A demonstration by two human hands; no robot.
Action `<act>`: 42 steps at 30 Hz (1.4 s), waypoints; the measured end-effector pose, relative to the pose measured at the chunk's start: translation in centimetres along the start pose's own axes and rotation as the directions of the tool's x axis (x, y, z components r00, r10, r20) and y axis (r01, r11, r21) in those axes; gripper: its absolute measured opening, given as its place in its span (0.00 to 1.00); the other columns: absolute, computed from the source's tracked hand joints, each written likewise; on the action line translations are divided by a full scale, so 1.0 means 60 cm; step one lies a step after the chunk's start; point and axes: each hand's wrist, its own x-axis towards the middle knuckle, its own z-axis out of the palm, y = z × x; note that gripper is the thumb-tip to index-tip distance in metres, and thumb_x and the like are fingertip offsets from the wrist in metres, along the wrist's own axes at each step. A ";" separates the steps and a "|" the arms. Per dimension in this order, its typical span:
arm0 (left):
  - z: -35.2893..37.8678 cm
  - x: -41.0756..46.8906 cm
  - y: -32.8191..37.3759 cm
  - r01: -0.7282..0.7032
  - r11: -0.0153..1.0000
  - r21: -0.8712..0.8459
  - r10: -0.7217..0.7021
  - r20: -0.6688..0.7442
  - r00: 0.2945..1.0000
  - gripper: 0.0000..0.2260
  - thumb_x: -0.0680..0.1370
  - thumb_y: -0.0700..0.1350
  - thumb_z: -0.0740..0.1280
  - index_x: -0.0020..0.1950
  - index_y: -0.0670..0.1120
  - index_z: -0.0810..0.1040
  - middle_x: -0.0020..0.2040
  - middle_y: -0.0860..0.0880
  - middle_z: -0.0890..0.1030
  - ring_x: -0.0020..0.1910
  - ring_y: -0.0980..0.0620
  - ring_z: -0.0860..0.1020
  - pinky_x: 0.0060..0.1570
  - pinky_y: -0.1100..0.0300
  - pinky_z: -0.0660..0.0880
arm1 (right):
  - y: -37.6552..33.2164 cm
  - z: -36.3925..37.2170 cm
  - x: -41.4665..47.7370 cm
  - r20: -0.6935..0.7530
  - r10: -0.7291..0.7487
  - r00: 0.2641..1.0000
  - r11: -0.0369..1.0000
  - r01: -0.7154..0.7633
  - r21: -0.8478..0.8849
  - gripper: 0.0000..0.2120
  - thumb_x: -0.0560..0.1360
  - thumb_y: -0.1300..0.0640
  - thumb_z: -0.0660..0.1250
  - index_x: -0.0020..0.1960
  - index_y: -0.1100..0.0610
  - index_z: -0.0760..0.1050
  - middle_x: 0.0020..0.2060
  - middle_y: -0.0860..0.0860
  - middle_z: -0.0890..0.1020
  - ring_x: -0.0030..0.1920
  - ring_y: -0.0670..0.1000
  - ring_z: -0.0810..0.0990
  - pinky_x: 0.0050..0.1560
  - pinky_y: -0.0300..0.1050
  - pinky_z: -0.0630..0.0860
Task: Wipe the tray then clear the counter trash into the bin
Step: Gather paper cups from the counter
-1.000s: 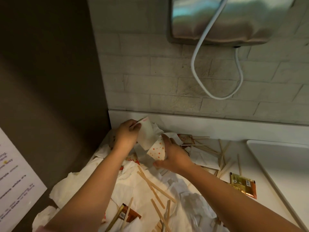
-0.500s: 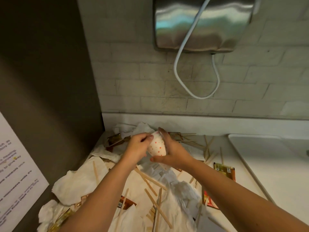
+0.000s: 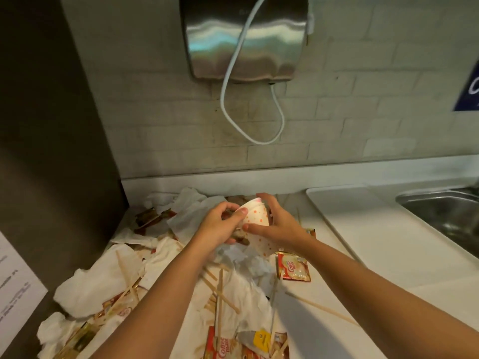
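A white paper cup (image 3: 257, 215) with orange dots is held above the counter between both hands. My left hand (image 3: 220, 224) pinches its near side with the thumb on the cup wall. My right hand (image 3: 278, 224) curls round its right side, thumb under the cup. A second dotted paper piece (image 3: 264, 246) hangs below my right hand. Below lies the trash: crumpled white napkins (image 3: 103, 283), wooden stir sticks (image 3: 220, 307) and red creamer packets (image 3: 293, 266). A white tray (image 3: 368, 229) lies flat on the counter to the right.
A steel sink (image 3: 448, 213) sits at the far right. A metal towel dispenser (image 3: 246, 37) with a white cable (image 3: 233, 104) hangs on the tiled wall. A dark panel (image 3: 51, 151) bounds the counter on the left, with a printed sheet (image 3: 13, 286) low on it.
Both hands have closed round the dotted cup and lifted it slightly off the pile. The view has shifted left, bringing the tray and sink into sight.
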 end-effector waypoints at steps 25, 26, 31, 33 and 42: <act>0.397 -0.261 0.072 0.026 0.998 -0.054 -0.007 0.329 0.944 0.13 0.77 0.49 0.66 0.56 0.42 0.74 0.52 0.44 0.79 0.46 0.47 0.79 0.45 0.55 0.79 | 0.136 -0.318 -0.383 0.018 0.196 0.980 0.974 -0.192 -0.123 0.23 0.70 0.48 0.72 0.59 0.53 0.67 0.48 0.49 0.77 0.47 0.48 0.77 0.49 0.45 0.76; 0.423 -0.278 0.073 0.005 0.999 -0.034 0.007 0.341 0.940 0.13 0.77 0.49 0.65 0.56 0.42 0.74 0.51 0.45 0.79 0.47 0.47 0.79 0.45 0.55 0.79 | 0.146 -0.337 -0.405 0.038 0.212 0.977 0.964 -0.203 -0.170 0.21 0.70 0.48 0.72 0.57 0.53 0.69 0.48 0.50 0.77 0.48 0.50 0.77 0.50 0.46 0.76; 0.532 -0.359 0.067 -0.044 0.999 0.005 0.039 0.390 0.920 0.10 0.77 0.49 0.65 0.51 0.43 0.74 0.45 0.47 0.78 0.43 0.49 0.78 0.45 0.55 0.78 | 0.184 -0.415 -0.507 0.176 0.273 0.946 0.923 -0.206 -0.325 0.07 0.75 0.51 0.67 0.44 0.52 0.71 0.43 0.50 0.76 0.44 0.48 0.76 0.44 0.43 0.76; 0.572 -0.388 0.058 -0.078 0.996 0.044 0.053 0.415 0.908 0.06 0.76 0.48 0.66 0.44 0.46 0.75 0.42 0.48 0.78 0.41 0.49 0.78 0.45 0.53 0.78 | 0.203 -0.435 -0.544 0.232 0.323 0.918 0.893 -0.214 -0.397 0.07 0.76 0.52 0.67 0.43 0.54 0.72 0.39 0.48 0.75 0.40 0.47 0.75 0.42 0.42 0.75; 0.704 -0.464 -0.035 -0.182 0.948 0.261 -0.025 0.631 0.775 0.07 0.75 0.49 0.67 0.43 0.46 0.75 0.41 0.51 0.75 0.41 0.52 0.75 0.43 0.55 0.77 | 0.326 -0.447 -0.663 0.377 0.547 0.748 0.792 -0.316 -0.523 0.07 0.72 0.51 0.71 0.37 0.49 0.76 0.37 0.47 0.77 0.38 0.46 0.73 0.41 0.41 0.66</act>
